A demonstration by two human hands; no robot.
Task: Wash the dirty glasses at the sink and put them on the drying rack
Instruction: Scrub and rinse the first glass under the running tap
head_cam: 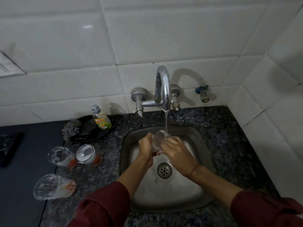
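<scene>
A clear glass (158, 140) is held over the steel sink (193, 190), its mouth tilted up into the water stream (166, 123) from the chrome tap (163, 86). My left hand (146, 146) grips its left side and my right hand (176, 152) wraps its right side and base. On the granite counter left of the sink stand three more glasses with orange marks at the base: one soapy (86, 153), one beside it (59, 155), one nearer me (50, 186).
A dish soap bottle (101, 119) and a steel scrubber (72, 127) rest on a black tray (91, 133) behind the glasses. A spare wall valve (203, 93) is right of the tap. White tiled walls close the back and right. The drain (164, 170) lies under my wrists.
</scene>
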